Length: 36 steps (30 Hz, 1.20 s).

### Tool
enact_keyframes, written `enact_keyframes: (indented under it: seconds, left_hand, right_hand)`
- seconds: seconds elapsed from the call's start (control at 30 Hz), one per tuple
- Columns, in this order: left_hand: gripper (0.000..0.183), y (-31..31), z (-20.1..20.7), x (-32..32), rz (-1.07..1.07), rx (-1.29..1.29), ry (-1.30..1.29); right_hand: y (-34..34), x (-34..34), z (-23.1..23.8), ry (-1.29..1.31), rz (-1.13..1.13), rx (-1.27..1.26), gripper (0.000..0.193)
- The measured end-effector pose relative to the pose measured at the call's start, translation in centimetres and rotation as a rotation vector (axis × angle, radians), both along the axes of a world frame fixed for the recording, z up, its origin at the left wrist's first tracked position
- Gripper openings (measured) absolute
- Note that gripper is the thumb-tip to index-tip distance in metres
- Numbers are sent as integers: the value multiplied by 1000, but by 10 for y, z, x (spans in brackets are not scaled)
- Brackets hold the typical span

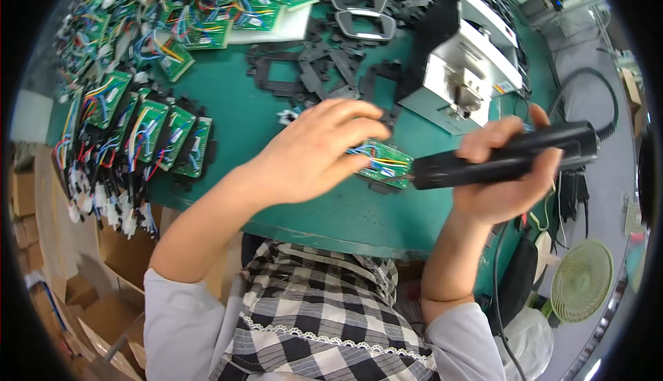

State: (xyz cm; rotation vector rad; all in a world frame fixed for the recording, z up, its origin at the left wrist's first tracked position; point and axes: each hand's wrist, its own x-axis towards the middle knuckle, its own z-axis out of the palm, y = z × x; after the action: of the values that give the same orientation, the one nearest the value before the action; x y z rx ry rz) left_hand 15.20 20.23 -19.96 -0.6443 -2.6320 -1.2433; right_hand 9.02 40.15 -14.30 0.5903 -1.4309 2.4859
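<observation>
A green circuit board (388, 165) with coloured wires lies on the green tabletop in front of me, on a black plastic frame (380, 187) that shows along its near edge. With bent fingers, my left hand (311, 147) grips the board's left side, hiding that end. My right hand (504, 191) is wrapped around a black electric screwdriver (445, 169), held nearly level. Its tip points left and meets the board's right edge; the exact contact point is too small to make out.
Left of me stand several wired boards (145, 129) in a row, their connectors hanging over the table edge. More boards (255, 15) pile up at the far left. Black frames (276, 70) lie beyond my left hand. A white-and-black metal device (442, 77) stands far right; a green fan (582, 281) is lower right.
</observation>
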Motion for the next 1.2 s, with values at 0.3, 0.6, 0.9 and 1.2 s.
enact_keyframes:
  seconds: [0.3,0.6,0.9,1.2]
  left_hand:
    - [50,6,3,16,123,-376,180]
    - [37,-232,112,147,1317,-520,-141]
    - [36,-235,102,141,1227,-419,-225]
    - [42,-227,98,149,1238,-596,-224]
  right_hand:
    - [58,-38,-15,-134,416,-247,49]
    - [67,-45,-31,-279,203,-255,45]
    - [63,-38,-30,-312,12,-201,43]
    - [68,-38,-29,-332,7,-242,43]
